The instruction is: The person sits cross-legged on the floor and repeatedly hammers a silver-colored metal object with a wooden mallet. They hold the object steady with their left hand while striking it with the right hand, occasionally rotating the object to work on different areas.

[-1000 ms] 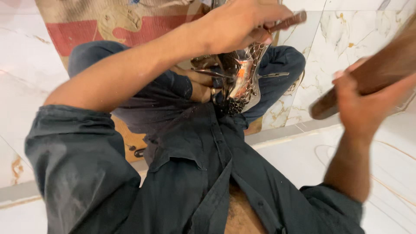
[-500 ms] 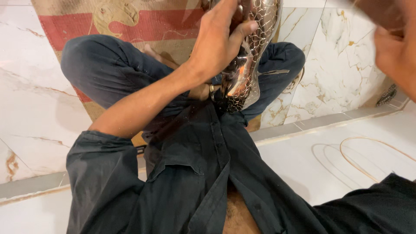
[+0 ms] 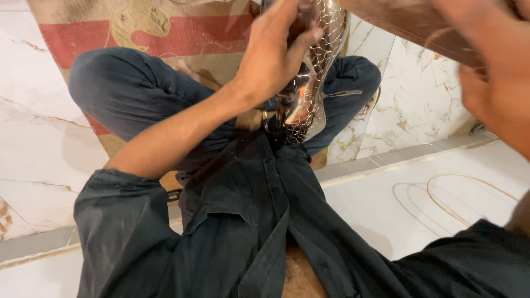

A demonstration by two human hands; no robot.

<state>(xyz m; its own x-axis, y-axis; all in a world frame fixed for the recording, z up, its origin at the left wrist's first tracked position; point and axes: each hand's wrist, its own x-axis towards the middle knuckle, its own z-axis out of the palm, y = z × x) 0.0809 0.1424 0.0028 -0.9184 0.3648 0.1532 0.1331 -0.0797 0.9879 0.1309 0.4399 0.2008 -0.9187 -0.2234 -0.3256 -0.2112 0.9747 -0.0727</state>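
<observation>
Fingers (image 3: 292, 33) of left hand (image 3: 270, 60) wrapped around shiny patterned metal piece (image 3: 317, 72) | right hand (image 3: 497, 83) grips wooden handle (image 3: 408, 22)

Right hand (image 3: 497, 83) blurred and cut by the top and right edges; fingers not countable, grip unclear. Brown wooden piece (image 3: 408, 22) beside it runs out of the top edge, both ends unseen, kind not told. Shiny patterned metal piece (image 3: 317, 83): top lost past the frame edge, left side covered by the left hand (image 3: 273, 60), lower end sunk between the knees. Dark tool tip (image 3: 303, 14) at the left fingers mostly hidden
</observation>
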